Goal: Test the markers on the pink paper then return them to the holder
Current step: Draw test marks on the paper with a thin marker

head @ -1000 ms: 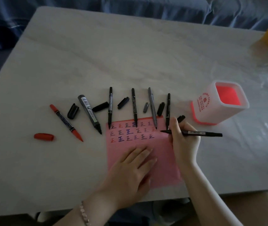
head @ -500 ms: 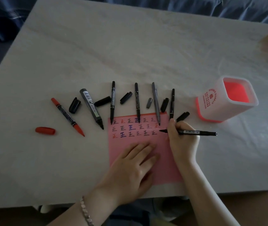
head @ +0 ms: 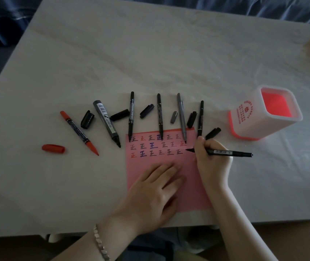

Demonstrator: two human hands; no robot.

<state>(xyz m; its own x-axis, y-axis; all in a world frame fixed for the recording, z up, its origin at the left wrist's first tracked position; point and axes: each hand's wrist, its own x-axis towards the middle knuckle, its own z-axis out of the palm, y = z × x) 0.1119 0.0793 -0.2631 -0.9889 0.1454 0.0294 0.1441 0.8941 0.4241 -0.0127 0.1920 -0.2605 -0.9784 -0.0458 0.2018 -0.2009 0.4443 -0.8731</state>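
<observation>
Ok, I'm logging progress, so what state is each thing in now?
holder: upright, no markers inside
pink paper: flat, partly written on
red marker: uncapped, lying down
red cap: off, lying apart
left hand: flat, pressing the pink paper
right hand: gripping thin black marker, uncapped

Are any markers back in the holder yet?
No, the holder shows only its red inside; the markers lie on the table, one black marker in the right hand.

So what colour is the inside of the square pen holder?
Bright orange-red, inside the white square plastic pen holder; the head view shows it best.
</observation>
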